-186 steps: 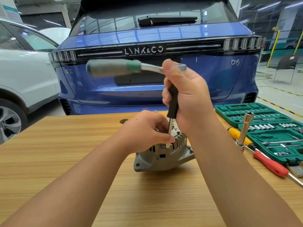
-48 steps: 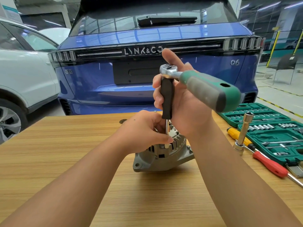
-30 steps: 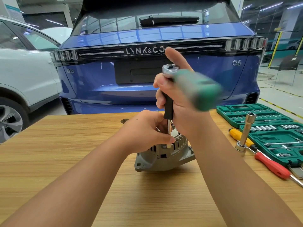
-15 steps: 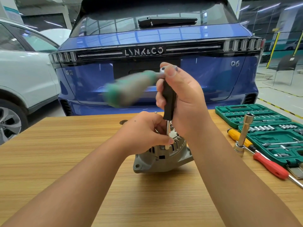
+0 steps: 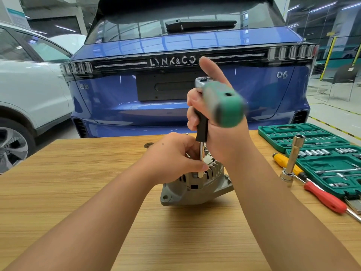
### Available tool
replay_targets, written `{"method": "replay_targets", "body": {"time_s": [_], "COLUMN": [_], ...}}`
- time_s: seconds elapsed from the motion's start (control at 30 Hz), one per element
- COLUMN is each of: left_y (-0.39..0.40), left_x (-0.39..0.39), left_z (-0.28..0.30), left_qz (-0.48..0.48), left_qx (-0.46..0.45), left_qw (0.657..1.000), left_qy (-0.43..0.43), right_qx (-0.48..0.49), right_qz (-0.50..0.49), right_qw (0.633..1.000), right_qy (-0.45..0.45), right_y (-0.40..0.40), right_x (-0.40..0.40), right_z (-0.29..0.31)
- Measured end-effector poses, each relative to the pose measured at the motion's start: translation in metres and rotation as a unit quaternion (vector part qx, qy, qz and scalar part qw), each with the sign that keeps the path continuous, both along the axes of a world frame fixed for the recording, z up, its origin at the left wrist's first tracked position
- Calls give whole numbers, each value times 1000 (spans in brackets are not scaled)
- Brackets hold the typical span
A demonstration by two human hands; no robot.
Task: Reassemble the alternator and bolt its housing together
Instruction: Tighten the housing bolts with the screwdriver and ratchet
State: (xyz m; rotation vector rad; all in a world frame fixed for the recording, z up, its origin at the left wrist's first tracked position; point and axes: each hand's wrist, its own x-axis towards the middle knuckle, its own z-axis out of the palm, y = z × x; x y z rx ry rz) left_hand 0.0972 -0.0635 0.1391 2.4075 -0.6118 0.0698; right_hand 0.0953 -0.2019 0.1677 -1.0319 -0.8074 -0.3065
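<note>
Bare counter (image 5: 58, 192) is seen across the lower frame, up to its near edge. At centre, the alternator (image 5: 195, 189) is steadied by the left hand (image 5: 172, 159), fingers curled over its top and the shaft's tip. Above it, the extension bar (image 5: 201, 126) of the blurred ratchet (image 5: 220, 100) is gripped upright by the right hand (image 5: 220, 132). At right, screwdrivers (image 5: 322, 198) and a socket case (image 5: 320, 151) are laid toward the counter's edge. A blue car (image 5: 175, 85) is parked beyond the far edge.

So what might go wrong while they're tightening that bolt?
The socket could slip off the bolt, since the ratchet sits high on a long extension. The left hand pinches right beside it and might get nicked. The alternator stands unclamped on the table and might tip.
</note>
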Motion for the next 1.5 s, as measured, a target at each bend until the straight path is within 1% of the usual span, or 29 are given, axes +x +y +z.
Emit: {"method": "replay_targets", "body": {"time_s": [0.17, 0.27, 0.4, 0.53, 0.57, 0.63, 0.67, 0.7, 0.73, 0.8, 0.87, 0.93, 1.0, 1.07, 1.13, 1.2, 1.3, 1.37, 1.43, 1.5], "left_y": [-1, -1, -1, -1, -1, -1, -1, -2, -2, -2, -2, -1, -1, -1, -1, -2, -2, -3, -3, -3], "left_x": [-1, -2, -2, -2, -1, -2, -2, -2, -1, 0, 0, 0, -1, -2, -2, -2, -3, -4, -4, -4], "left_z": [1, 1, 2, 2, 2, 2, 2, 2, 1, 1, 2, 2, 2, 3, 3, 3, 3, 4, 4, 4], "left_qz": [8, 9, 9, 7, 5, 1, 1, 1, 1, 4, 5, -1, -6, -10, -9, -6, -4, -4, -2, -3], "left_qx": [8, 11, 9, 3, -2, -1, 2, 5, 6, 0, -1, -3, -8, -11, -11, -12, -14, -15, -16, -18], "left_qw": [1000, 1000, 1000, 1000, 1000, 1000, 1000, 1000, 1000, 1000, 1000, 1000, 1000, 1000, 1000, 1000, 1000, 1000, 1000, 1000], "left_qy": [6, 8, 10, 7, 7, 5, 4, 3, 2, 2, 5, 10, 16, 19, 17, 18, 21, 23, 22, 22], "right_qx": [49, 45, 34, 38, 34, 19, 15, 16, 15, 18, 23, 22, 9, -2, 0, 18, 54, 57, 45, 44], "right_qz": [127, 158, 113, 78, 41, -76, -119, -137, -122, -23, 52, 42, -6, -46, -44, -17, 81, 120, 113, 84], "right_qw": [989, 983, 989, 990, 993, 992, 988, 983, 984, 989, 990, 996, 1000, 999, 999, 1000, 995, 990, 991, 992], "right_qy": [65, 87, 86, 110, 108, 99, 102, 118, 130, 147, 131, 70, 14, -9, -6, 9, 31, 38, 53, 89], "right_y": [-5, -9, -5, -3, -2, 1, 0, -1, -3, -9, -13, -11, -5, -1, 0, -3, -9, -12, -11, -8], "right_x": [-7, -7, -4, -4, -4, -6, -5, -5, -4, -4, -3, -2, -1, 0, 2, 4, 5, 4, 2, -1], "right_z": [6, 6, 4, 6, 6, 6, 6, 7, 7, 9, 7, 4, 1, 0, -2, -3, -3, -3, -1, 3]}}
